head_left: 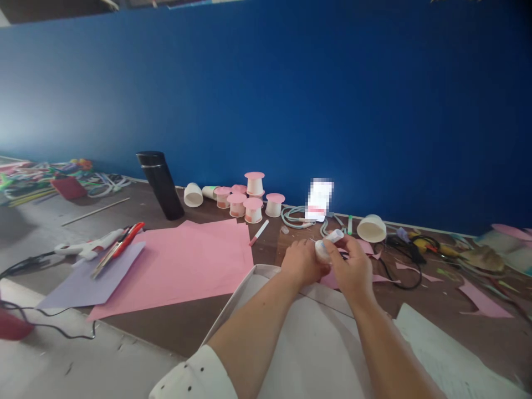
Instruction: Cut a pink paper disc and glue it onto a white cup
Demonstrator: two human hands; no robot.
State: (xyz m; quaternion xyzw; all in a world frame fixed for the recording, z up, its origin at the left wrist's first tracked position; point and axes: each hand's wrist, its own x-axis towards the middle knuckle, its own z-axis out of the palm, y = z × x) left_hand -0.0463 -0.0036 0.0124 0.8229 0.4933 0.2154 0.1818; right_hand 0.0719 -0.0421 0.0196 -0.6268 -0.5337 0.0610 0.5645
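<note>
My left hand (302, 261) is closed around a small white paper cup (322, 252), only part of which shows between the fingers. Right beside it, my right hand (353, 266) pinches a white pen-shaped stick (336, 236) with a blunt upper end, probably a marker. Its lower end is hidden behind the cup and fingers. Scraps of pink paper (330, 280) lie under and beside the hands. Behind them a lit phone (319, 200) leans on the blue wall, with a pale coiled cable (293, 217) at its foot.
Several white cups with pink paper discs (254, 204) stand by the wall. To their left are a tipped cup (193, 195) and a black flask (161, 185). Pink sheets (199, 260), a red cutter (118, 249) and a glue gun (89, 245) lie left. Another cup (371, 229) lies right.
</note>
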